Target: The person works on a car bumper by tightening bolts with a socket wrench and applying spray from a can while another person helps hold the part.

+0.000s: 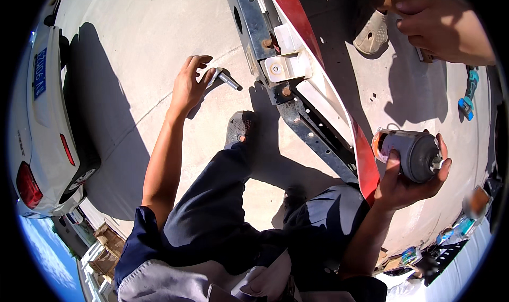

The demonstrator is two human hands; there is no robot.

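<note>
In my right hand [405, 188] is a spray paint can [405, 151], held on its side with fingers and thumb around it and its dark nozzle end toward the right. My left hand [188, 85] reaches over the concrete, fingers apart and slightly curled. By its thumb is a short silver metal rod [229, 80] with a wider head and a dark end; whether the thumb touches it I cannot make out. Between my hands runs a long curved panel [297, 16], red outside and white inside, with a rusty dark metal beam [310, 130] and a pale bracket [286, 68] along it.
Another person's hand [440, 26] and clog [371, 34] are at the upper right. A teal power tool [468, 92] lies on the ground there. A white car [47, 127] is parked at the left. Assorted items [413, 257] sit at the lower right.
</note>
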